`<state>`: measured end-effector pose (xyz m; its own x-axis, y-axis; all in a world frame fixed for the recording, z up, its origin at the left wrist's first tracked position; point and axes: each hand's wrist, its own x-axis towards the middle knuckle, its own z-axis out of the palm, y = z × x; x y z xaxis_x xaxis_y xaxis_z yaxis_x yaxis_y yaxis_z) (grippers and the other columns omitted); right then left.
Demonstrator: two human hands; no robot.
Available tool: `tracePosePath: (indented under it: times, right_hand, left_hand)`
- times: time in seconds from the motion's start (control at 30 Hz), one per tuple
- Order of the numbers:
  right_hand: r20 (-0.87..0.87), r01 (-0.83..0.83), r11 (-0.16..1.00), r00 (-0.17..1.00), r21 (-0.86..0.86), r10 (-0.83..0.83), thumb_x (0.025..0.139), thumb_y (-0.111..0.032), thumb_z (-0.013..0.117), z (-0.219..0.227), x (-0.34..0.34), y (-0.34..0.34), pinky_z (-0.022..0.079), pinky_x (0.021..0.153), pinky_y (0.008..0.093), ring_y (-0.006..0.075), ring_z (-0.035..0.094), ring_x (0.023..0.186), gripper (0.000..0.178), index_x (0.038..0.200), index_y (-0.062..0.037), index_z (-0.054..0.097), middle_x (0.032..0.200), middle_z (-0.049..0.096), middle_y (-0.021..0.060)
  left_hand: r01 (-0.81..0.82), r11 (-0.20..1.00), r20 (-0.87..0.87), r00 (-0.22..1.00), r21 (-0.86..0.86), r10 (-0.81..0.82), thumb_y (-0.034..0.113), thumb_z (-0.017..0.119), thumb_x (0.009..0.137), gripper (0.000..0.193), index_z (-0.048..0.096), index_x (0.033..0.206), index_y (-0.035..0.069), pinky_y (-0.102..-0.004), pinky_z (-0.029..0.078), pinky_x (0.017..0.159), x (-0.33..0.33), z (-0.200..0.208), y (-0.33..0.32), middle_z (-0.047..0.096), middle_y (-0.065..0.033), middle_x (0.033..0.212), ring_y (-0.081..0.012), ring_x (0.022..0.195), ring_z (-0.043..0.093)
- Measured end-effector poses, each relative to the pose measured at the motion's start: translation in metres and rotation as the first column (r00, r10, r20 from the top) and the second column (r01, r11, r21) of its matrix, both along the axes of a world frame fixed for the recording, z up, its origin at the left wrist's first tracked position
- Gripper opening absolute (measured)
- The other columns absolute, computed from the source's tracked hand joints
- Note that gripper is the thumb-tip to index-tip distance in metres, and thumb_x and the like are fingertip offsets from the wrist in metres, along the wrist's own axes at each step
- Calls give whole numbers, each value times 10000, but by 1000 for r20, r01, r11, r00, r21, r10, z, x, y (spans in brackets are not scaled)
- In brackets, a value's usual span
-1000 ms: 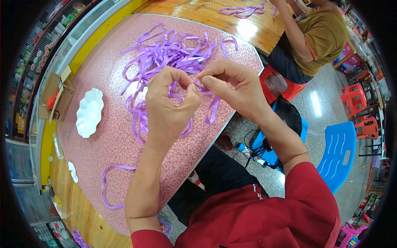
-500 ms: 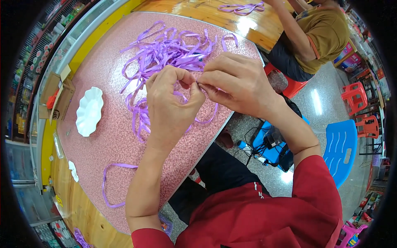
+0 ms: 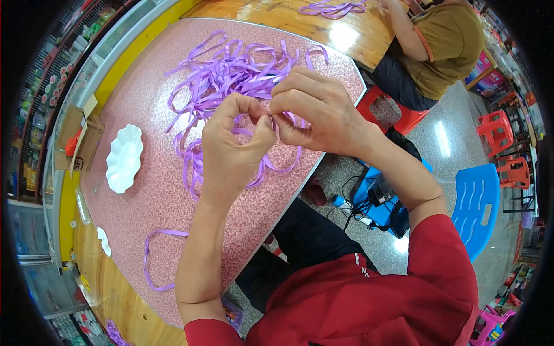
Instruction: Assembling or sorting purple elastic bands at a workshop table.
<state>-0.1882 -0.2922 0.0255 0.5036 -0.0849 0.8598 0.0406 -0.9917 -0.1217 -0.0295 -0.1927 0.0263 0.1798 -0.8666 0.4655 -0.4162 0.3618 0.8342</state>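
Over the pink speckled table [image 3: 153, 196], my left hand [image 3: 234, 144] and my right hand [image 3: 323, 112] meet with thumbs and forefingers pinched together. Between the fingertips is the end of a purple ribbon, mostly hidden by the fingers; a ribbon strand [image 3: 298, 155] hangs in a loop below my right hand. Just beyond lies a tangled heap of purple ribbons [image 3: 222, 72], partly covered by my hands. One separate ribbon [image 3: 146, 259] curves on the table beside my left forearm.
A white scalloped dish [image 3: 124, 158] and a small white piece [image 3: 104, 242] lie on the left. Beyond them is an open cardboard box [image 3: 78, 138]. Another person [image 3: 444, 52] sits at a wooden table [image 3: 277, 14] with purple ribbons. Blue [image 3: 476, 210] and red stools [image 3: 495, 135] stand right.
Both hands have shifted slightly left, still pinched together, with the right fingers changing their angle a little. The other person's arm has moved slightly.
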Motion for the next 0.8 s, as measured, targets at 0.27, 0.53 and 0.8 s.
tracePosePath:
  times: [0.27,0.53,0.8]
  right_hand:
    - [85,-92,910,994,403,62,734,52,715,-10,-2,6,518,725,299,221,656,818,187,873,-18,612,898,650,99]
    - [21,-37,965,999,260,33,734,43,723,-6,-3,2,525,722,319,249,652,834,190,878,-16,613,911,645,112]
    - [-97,-41,996,994,73,48,688,49,730,-7,-11,-2,512,674,380,303,617,798,259,906,-29,616,915,636,115]
  left_hand:
    - [140,982,-352,932,127,-88,47,659,883,86,597,927,7,-233,474,741,-7,8,4,614,-13,872,-72,826,560]
    - [-60,971,256,959,-231,120,14,691,827,107,614,896,38,-294,459,765,-2,1,-2,610,-31,853,-126,804,569]
    - [-96,967,400,897,-237,187,82,729,730,145,619,825,92,-396,391,803,-4,-7,-4,618,-46,792,-236,796,613]
